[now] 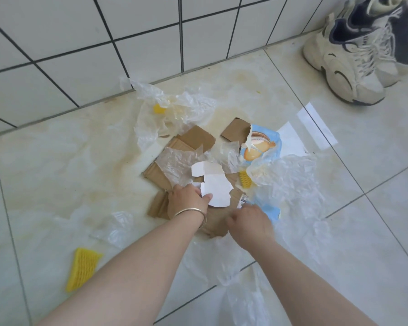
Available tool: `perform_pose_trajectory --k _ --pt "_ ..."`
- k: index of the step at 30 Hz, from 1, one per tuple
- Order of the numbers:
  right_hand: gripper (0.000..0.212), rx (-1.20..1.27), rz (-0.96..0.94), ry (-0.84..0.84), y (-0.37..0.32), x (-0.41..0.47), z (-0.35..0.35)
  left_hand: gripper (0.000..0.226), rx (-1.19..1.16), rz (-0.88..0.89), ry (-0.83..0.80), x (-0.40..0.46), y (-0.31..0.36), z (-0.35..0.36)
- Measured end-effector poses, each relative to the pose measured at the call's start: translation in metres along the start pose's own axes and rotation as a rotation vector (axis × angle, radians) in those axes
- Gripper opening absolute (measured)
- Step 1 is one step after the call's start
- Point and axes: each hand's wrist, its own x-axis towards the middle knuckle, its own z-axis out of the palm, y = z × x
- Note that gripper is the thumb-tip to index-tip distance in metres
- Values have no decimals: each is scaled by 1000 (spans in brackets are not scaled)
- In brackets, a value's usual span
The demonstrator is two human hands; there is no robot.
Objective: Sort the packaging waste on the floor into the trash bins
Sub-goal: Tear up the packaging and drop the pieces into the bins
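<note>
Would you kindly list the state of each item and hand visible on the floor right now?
left hand: pinching the white paper
white paper: torn, lying on the cardboard
right hand: fingers curled on the cardboard
cardboard: flattened, torn
blue wrapper: ripped open
yellow foam net: flat, apart from the pile
plastic film: crumpled
</note>
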Motion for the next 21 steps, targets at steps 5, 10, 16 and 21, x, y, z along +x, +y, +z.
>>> perform_pose_trajectory --k 5,10,16,21 --pt "25 681 256 179 -12 18 -11 21 -66 -1 -70 4 4 3" --pt "50 1034 408 156 -16 31 -24 13 -134 171 -105 0 -7 -1" --pt "34 1023 476 25 -14 28 -10 17 -41 224 51 1 -35 -18" --pt "40 892 587 36 -14 28 5 23 73 29 243 -1 -56 -22"
